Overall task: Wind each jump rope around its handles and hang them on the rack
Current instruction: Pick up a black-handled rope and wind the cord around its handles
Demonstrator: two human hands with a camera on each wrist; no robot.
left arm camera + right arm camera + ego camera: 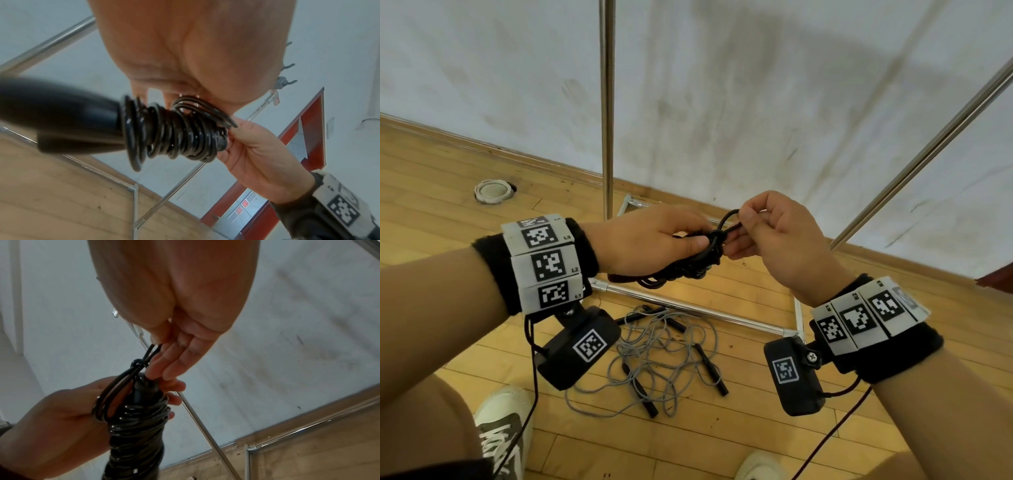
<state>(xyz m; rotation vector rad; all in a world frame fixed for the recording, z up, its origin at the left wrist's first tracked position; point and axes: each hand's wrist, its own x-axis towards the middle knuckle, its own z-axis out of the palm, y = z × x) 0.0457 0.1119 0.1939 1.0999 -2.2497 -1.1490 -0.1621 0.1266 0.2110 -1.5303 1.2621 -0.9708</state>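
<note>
Wooden plank floor (726, 442) under a scuffed white wall (756, 85), with a chrome tube rack (606, 102) standing against that wall: one upright pole, a slanted bar to the right of it, a rectangular base frame on the floor.

In front of the rack, above its base frame, held in the air: a black jump rope wound in tight glossy coils around its black handles (688, 267). Left hand (650, 240) wrapped around the bundle, fingers (172, 400) curled past the coils and thumb pressed on the top end. Right hand (774, 236) just beside it, touching the same bundle at its upper end; thumb and forefinger pinching a small loop of black cord (729, 221) that rises from a knot-like crossing at the bundle's top. Remaining right fingers (170, 365) extended along the cord, tips against the handle end. In the left wrist view, coils (174, 134) stacked thick along the handles, a few looser turns lying over them near the right hand's fingertips.

On the floor in front of the rack's base frame, below the hands: a loose tangle of grey jump ropes with slim black handles (664, 353), unwound. Left of the rack's upright pole, set into the floor: a round white ring-shaped fitting (493, 191). Nearer than the grey tangle, at the bottom edge: a sneaker with white laces (500, 435), and a second pale shoe toe (756, 467).

Black wristbands with white coded tags on both wrists.
</note>
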